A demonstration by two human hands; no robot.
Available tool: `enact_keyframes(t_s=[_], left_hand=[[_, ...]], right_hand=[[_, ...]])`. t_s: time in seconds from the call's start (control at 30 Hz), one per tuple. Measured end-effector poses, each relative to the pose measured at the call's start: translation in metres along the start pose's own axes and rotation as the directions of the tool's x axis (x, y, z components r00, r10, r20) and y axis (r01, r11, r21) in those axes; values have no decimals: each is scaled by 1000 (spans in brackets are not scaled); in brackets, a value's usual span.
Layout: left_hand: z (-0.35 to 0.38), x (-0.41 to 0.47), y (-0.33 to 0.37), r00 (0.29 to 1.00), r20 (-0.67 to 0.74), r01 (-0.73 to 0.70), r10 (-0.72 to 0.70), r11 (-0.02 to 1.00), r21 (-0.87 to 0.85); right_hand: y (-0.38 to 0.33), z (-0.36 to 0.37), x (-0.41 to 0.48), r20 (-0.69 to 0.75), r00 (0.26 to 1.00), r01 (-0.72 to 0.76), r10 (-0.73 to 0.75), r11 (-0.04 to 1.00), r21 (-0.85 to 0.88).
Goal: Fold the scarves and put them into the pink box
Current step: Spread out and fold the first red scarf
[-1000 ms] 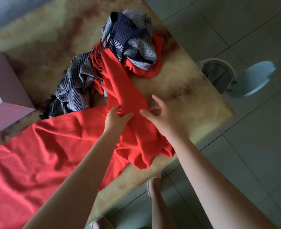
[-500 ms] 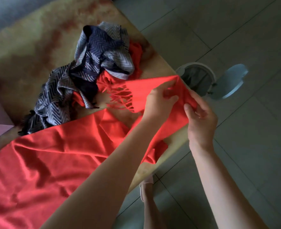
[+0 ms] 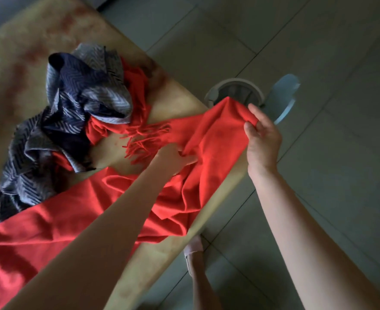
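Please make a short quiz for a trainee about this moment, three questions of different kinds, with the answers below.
1. True or false: the right hand pinches a corner of the red scarf out past the table edge.
2. What lies bunched on the table beyond the red fringe? A) a towel B) a navy and grey patterned scarf C) a pink box
3. Fill in: the left hand grips the red scarf near its ______ end.

Key: 1 true. 2 B, the navy and grey patterned scarf. 3 fringed.
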State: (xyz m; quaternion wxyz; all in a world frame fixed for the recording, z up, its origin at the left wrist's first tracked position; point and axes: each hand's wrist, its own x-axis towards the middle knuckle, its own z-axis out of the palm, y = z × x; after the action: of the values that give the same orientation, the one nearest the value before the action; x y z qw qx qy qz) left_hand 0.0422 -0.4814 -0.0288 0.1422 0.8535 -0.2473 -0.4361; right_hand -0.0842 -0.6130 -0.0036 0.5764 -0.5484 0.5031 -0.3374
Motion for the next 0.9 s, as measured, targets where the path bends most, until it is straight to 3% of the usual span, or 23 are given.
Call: enact_keyframes(t_s=[0.13, 0.2, 0.27, 0.4, 0.47, 0.53, 0.6, 0.73, 0.9], left_hand=[[7, 5, -9, 998, -47, 41, -41, 999, -6], [7, 10, -11, 996, -93, 3, -3, 1000, 6], [-2, 13, -7, 983, -174, -72, 56, 994, -87], [-41, 27, 9, 885, -459, -195, 73, 955, -223], [-59, 32, 18, 852, -519, -265, 63, 908, -324], [-66, 36, 23, 864, -501, -256, 58, 906, -338], [-63, 38, 19, 910, -404, -173, 88, 969, -178], [-54, 34, -4, 967, -242, -69, 78, 997, 44], [-60, 28, -21, 937, -343, -94, 63, 993, -74]], right_hand=[[-11, 8, 19, 34, 999, 17, -18, 1000, 22], [-15, 14, 33, 35, 999, 39, -40, 999, 12], [-20, 18, 46, 39, 996, 76, -76, 997, -9], [-14, 18, 64, 56, 994, 104, -98, 988, -117], [-1, 19, 61, 112, 993, 42, -20, 981, -192], [14, 18, 42, 170, 974, -119, 149, 977, -178], [30, 15, 12, 176, 941, -261, 289, 951, -169], [53, 19, -37, 151, 912, -346, 381, 913, -216], [52, 55, -61, 152, 882, -452, 447, 892, -2]])
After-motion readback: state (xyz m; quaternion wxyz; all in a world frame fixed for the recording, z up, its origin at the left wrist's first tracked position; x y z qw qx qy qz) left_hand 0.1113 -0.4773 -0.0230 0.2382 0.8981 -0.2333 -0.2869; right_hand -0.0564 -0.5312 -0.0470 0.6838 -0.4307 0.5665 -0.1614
